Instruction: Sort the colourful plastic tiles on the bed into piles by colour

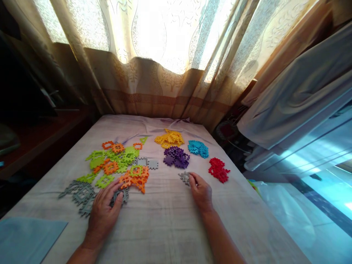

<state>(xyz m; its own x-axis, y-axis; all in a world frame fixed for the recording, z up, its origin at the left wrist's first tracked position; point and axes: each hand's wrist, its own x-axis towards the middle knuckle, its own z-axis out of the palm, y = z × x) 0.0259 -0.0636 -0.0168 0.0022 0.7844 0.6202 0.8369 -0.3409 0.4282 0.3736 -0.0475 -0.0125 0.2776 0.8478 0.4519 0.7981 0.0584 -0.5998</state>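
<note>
Broadly, a patterned curtain (162, 82) hangs behind a cloth-covered surface (165, 227), where lime-green interlocking tiles (129, 156) and orange interlocking tiles (140, 183) lie mixed, dark gray interlocking tiles (79, 194) nearer the person. The left hand (106, 205) arches over the dark gray ones, its thumb apart from the fingers; whether that grip holds one cannot be told. Well apart, the right hand (202, 192) keeps a narrow grip, thumb and fingers pinching. Beyond it sit a yellow pile (169, 139), a purple pile (176, 157), a blue pile (198, 148) and a red pile (218, 169). Smallest, the pinched light gray toothed piece (184, 178) juts leftward from the right fingertips, its long axis roughly crosswise, just on the near side of the purple pile.
</note>
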